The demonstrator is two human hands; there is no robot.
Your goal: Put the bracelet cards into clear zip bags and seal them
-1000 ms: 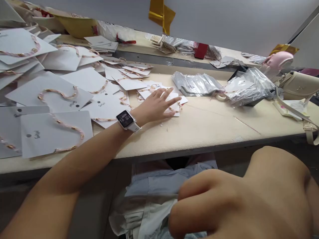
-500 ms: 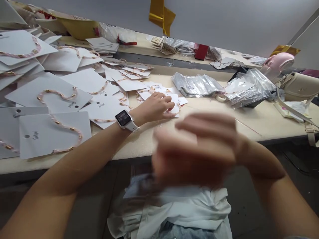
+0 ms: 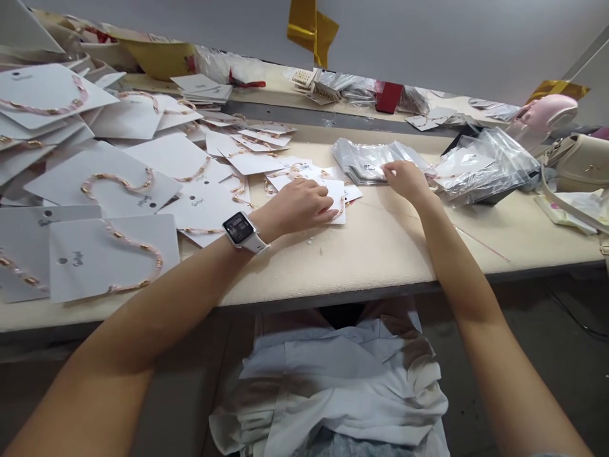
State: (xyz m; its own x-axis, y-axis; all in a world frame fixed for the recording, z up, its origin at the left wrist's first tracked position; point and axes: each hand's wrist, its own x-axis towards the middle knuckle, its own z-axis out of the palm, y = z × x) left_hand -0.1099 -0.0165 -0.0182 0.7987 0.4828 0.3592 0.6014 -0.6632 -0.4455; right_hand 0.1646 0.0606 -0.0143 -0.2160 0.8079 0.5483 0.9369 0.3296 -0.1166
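Note:
My left hand (image 3: 302, 206), with a white watch on the wrist, rests on the table with its fingers curled over a white jewellery card (image 3: 338, 195). A beaded strand shows at the card's right edge. My right hand (image 3: 408, 181) reaches over a stack of clear plastic bags (image 3: 359, 160). Its thumb and fingertips close together at the right part of the top bag. How firmly they grip it is hard to see. Left of my left hand lie several more white cards (image 3: 197, 202) carrying pink and gold beaded strands.
A large pile of carded strands (image 3: 102, 171) covers the table's left side. To the right are a black tray (image 3: 495, 193) with plastic-wrapped cards, a cream bag (image 3: 578, 162) and a pink object (image 3: 547, 117). A thin pink stick (image 3: 483, 244) lies near the front edge. A yellow bowl (image 3: 159, 58) stands behind.
My right hand, blurred and close to the camera before, has moved forward to the plastic bags. My left hand stays over the same card. The view has shifted slightly.

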